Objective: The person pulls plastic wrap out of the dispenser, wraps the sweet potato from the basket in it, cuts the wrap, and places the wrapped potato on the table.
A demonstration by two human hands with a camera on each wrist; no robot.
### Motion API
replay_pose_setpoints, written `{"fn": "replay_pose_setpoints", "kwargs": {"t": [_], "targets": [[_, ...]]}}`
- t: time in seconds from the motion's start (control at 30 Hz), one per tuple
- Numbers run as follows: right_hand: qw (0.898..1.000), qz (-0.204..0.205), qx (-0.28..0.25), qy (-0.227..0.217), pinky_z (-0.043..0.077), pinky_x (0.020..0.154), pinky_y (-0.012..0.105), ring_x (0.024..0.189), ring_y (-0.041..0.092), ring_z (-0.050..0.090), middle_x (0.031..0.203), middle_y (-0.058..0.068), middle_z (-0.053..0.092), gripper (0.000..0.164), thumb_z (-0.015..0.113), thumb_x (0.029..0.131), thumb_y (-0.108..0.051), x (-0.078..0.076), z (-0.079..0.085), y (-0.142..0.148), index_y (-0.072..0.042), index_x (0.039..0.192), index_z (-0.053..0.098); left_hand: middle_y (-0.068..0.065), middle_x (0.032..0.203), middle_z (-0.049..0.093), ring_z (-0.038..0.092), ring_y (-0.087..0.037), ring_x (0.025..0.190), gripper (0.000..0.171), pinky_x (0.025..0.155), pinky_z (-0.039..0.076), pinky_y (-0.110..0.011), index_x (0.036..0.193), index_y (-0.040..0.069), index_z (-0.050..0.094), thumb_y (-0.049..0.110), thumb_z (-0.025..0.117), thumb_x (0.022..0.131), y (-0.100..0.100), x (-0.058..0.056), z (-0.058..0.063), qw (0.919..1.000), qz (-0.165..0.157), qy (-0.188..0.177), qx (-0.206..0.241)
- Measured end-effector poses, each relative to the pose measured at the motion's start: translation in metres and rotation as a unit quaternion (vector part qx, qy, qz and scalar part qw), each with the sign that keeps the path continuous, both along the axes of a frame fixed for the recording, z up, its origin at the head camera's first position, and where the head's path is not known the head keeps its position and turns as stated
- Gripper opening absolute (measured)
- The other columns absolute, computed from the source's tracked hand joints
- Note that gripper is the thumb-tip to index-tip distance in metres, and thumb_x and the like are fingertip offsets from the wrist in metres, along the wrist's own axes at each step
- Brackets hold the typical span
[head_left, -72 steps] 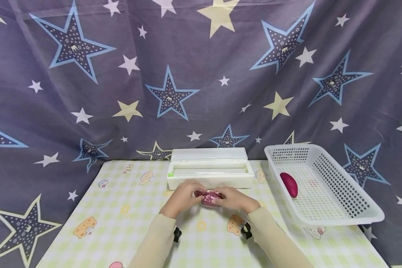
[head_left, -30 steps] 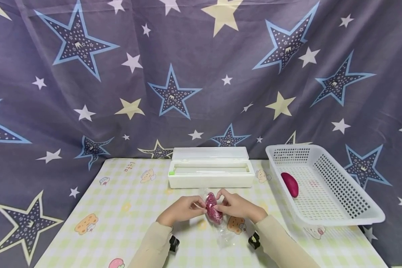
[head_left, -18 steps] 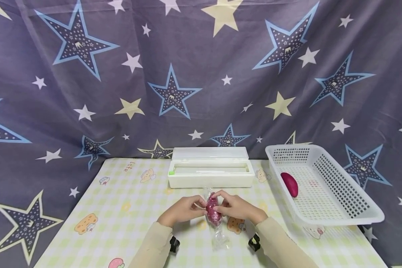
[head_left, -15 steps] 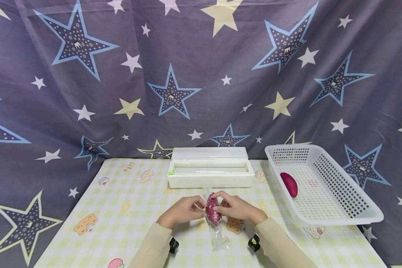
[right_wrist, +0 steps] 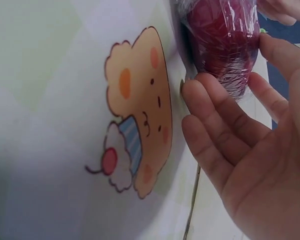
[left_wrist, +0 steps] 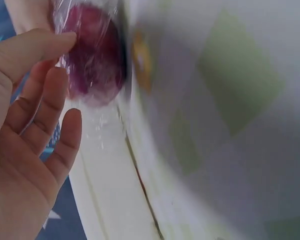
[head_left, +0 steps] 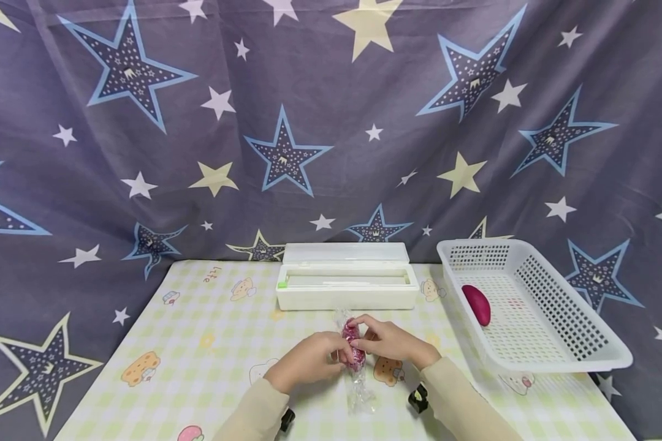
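A purple-red sweet potato (head_left: pixel 350 335) wrapped in crinkled clear film lies lengthwise on the table between both hands. Loose film (head_left: pixel 360 395) trails from its near end, and a shorter tuft sticks out at the far end. The left hand (head_left: pixel 315 360) is on its left side, thumb and fingers against the wrapped surface; in the left wrist view the thumb touches the film while the other fingers are bent. From the right, the right hand (head_left: pixel 386 340) holds it between thumb and fingers. Parts of the wrapped sweet potato are hidden behind fingers.
Behind the hands stands a white cling film dispenser (head_left: pixel 347 299), lid raised, with a green slider (head_left: pixel 282 285) at its left end. To the right sits a white perforated basket (head_left: pixel 563 366) with one unwrapped sweet potato (head_left: pixel 477 305) inside. A star-patterned curtain (head_left: pixel 331 122) hangs behind the checked tablecloth (head_left: pixel 198 392).
The wrapped sweet potato was turned from crosswise to lengthwise and brought nearer. Over the last half second the left hand shifted nearer and slightly right; the right hand stayed in place.
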State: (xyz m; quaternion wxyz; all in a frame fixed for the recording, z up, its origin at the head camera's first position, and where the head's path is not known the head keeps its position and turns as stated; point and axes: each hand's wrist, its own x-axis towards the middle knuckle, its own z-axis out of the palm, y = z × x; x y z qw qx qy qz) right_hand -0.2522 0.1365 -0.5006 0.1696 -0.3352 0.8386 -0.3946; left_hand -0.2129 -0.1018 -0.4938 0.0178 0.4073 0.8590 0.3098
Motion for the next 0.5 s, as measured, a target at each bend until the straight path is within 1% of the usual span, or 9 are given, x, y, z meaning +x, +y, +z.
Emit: {"fn": "replay_pose_setpoints", "kwargs": {"t": [0.1,0.17,0.23,0.33,0.43,0.5], "targets": [[1.0,-0.001,0.0,-0.004,0.052,0.075,0.031,0.081,0.023,0.067,0.089,-0.005,0.068,0.044,0.057,0.104,-0.035,0.0,-0.001,0.0,-0.02,0.144,0.047,0.016,0.103,0.063,0.058,-0.002,0.098,0.029,0.09,0.049,-0.021,0.097,0.023,0.073,0.001,0.079,0.08,0.004,0.006,-0.004,0.9993,-0.008,0.034,-0.014],[1.0,-0.002,0.001,-0.011,0.052,0.076,0.031,0.083,0.023,0.068,0.089,-0.005,0.068,0.045,0.057,0.104,-0.035,-0.001,-0.001,-0.001,-0.021,0.145,0.047,0.016,0.105,0.06,0.055,-0.002,0.1,0.034,0.091,0.048,-0.02,0.099,0.025,0.073,0.003,0.081,0.075,0.005,0.01,-0.006,0.9984,-0.006,0.05,-0.026],[1.0,-0.003,0.003,-0.018,0.052,0.077,0.032,0.083,0.023,0.068,0.089,-0.006,0.068,0.045,0.057,0.104,-0.035,-0.001,-0.002,-0.001,-0.022,0.145,0.046,0.015,0.105,0.058,0.053,-0.002,0.099,0.037,0.088,0.047,-0.018,0.1,0.027,0.072,0.006,0.083,0.071,0.006,0.012,-0.008,0.9969,-0.002,0.071,-0.035],[1.0,-0.003,0.003,-0.025,0.053,0.077,0.033,0.085,0.022,0.068,0.091,-0.005,0.068,0.045,0.056,0.104,-0.035,-0.001,-0.001,0.0,-0.022,0.146,0.045,0.013,0.103,0.057,0.049,-0.001,0.092,0.04,0.082,0.045,-0.014,0.101,0.026,0.072,0.009,0.085,0.067,0.009,0.015,-0.009,0.9942,-0.006,0.101,-0.034],[1.0,0.0,0.003,-0.027,0.053,0.077,0.032,0.085,0.022,0.068,0.093,-0.005,0.068,0.044,0.056,0.104,-0.034,-0.002,-0.001,0.0,-0.021,0.146,0.045,0.011,0.105,0.057,0.049,-0.001,0.094,0.042,0.086,0.044,-0.014,0.103,0.025,0.07,0.016,0.09,0.066,0.013,0.015,-0.01,0.9892,-0.02,0.141,-0.033],[1.0,0.001,0.004,-0.028,0.053,0.078,0.032,0.086,0.022,0.068,0.094,-0.005,0.068,0.044,0.055,0.105,-0.034,-0.003,-0.001,0.0,-0.021,0.145,0.045,0.01,0.104,0.056,0.048,-0.001,0.093,0.044,0.086,0.043,-0.014,0.103,0.025,0.07,0.02,0.092,0.066,0.016,0.014,-0.011,0.9858,-0.028,0.161,-0.04]]}}
